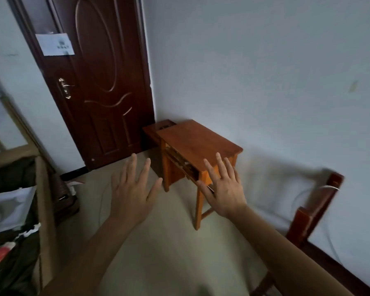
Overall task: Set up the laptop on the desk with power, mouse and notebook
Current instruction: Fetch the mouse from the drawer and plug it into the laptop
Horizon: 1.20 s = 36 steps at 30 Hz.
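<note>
Two hands [135,195] [224,189] apparently empty, spread before desk [198,139]

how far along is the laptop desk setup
Nothing looks done: the desk top is bare, with no laptop, mouse or notebook in view. Nothing is in hand; the left hand and right hand are open and empty. Every step is left.

Desk [198,138]: orange-brown wood, smooth, slight sheen. Door [98,82]: dark wood, glossy, w/ shiny metal handle [64,88] and white paper sheet [55,44]. Wall [265,71]: matt paint. Floor [169,242]: pale, matt, smooth.
</note>
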Motion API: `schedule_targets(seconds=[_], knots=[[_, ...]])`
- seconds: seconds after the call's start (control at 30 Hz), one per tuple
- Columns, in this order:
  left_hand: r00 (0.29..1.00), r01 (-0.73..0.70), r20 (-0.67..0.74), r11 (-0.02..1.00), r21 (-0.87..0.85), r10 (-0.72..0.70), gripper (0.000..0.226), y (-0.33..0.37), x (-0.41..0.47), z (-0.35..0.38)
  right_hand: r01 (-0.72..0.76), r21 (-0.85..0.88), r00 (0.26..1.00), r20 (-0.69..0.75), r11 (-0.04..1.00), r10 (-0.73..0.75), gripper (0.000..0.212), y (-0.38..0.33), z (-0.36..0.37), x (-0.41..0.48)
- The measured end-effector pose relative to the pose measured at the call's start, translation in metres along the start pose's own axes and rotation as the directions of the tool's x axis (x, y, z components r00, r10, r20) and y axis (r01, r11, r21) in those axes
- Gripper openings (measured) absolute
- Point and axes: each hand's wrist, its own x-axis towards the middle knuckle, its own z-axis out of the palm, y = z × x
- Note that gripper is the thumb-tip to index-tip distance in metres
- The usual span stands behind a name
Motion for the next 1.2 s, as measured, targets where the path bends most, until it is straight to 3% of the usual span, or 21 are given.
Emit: schedule_targets(seconds=[0.27,0.43,0.67,0.93,1.2], knots=[[0.993,0.121,0.009,0.991,0.048,-0.122,0.073,-0.058,0.184,0.067,0.077,0.054,0.997,-0.026,0.996,-0.076,0.076,0.028,0.061,0.213],[0.995,0.098,0.002,0.993,0.068,-0.098,0.068,-0.079,0.292,0.087,0.100,0.094,0.995,-0.007,0.991,-0.099,0.078,0.026,0.080,0.339],[0.983,0.114,0.126,0.981,0.156,-0.134,0.073,-0.145,0.395,0.148,0.153,0.072,0.982,0.101,0.986,-0.160,0.077,0.002,0.149,0.473],[0.975,0.058,0.205,0.986,0.154,-0.089,0.071,-0.263,0.561,0.240,0.057,0.061,0.987,0.147,0.997,-0.065,0.090,-0.030,0.238,0.634],[0.935,-0.109,0.348,0.988,0.111,0.064,0.072,-0.322,0.743,0.314,-0.110,-0.067,0.968,0.219,0.992,0.122,0.081,-0.026,0.301,0.762]])
